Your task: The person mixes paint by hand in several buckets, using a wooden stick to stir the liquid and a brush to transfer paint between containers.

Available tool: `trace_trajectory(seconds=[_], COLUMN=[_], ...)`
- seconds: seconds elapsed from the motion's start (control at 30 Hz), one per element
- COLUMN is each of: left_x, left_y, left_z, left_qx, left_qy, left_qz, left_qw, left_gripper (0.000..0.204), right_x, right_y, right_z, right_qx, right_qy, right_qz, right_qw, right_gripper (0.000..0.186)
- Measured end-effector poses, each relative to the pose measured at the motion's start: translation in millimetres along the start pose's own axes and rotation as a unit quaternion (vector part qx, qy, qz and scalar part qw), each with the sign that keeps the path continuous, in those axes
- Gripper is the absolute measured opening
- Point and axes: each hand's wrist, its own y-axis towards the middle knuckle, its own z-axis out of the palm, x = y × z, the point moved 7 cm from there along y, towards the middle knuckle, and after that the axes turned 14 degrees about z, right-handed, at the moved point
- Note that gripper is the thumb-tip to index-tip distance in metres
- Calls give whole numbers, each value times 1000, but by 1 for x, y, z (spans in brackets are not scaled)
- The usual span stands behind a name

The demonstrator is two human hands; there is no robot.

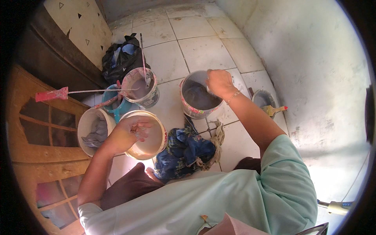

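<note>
My left hand point(129, 133) hovers over a cream bucket point(153, 148) of milky liquid, fingers loosely bent and apart, seemingly empty. My right hand point(219, 83) is curled at the right rim of a grey bucket point(197, 112) with dark murky contents; what it grips is hidden. Left of that bucket, a pink-stained bucket point(150, 98) holds long-handled tools, one a pink-gripped rod point(51, 94), beside a turquoise container point(115, 105). A white bucket point(86, 129) with grey cloth sits further left. A blue floral cloth point(182, 150) lies between me and the buckets.
A black plastic bag point(119, 58) stands behind the buckets on the tiled floor point(188, 51). At right, a yellow-handled brush point(276, 111) rests on a small container point(263, 98) near the pale wall point(321, 78). An orange wooden cabinet point(29, 156) borders the left side.
</note>
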Motion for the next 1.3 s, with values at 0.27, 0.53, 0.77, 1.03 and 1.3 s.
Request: trace_trajectory(seconds=[0.27,0.53,0.77,1.03,1.3], left_x=[6,2,5,12,8], left_y=[4,2,5,1,5], left_z=[0,-2,0,-5,0], left_qx=[8,0,10,4,16], left_qy=[-1,19,26,22,39], left_qz=[0,-5,1,-12,-5], left_qw=[1000,1000,1000,1000,999], left_gripper=[44,46,45,46,45], right_x=[29,-10,11,-2,6], right_y=[-29,-13,-13,-19,-5], right_z=[20,6,20,13,14], right_qx=[108,117,60,121,20], right_qy=[135,-61,146,-40,108], right_qz=[5,12,2,11,10], right_qw=[985,991,987,992,994], right_gripper=[22,24,27,29,26])
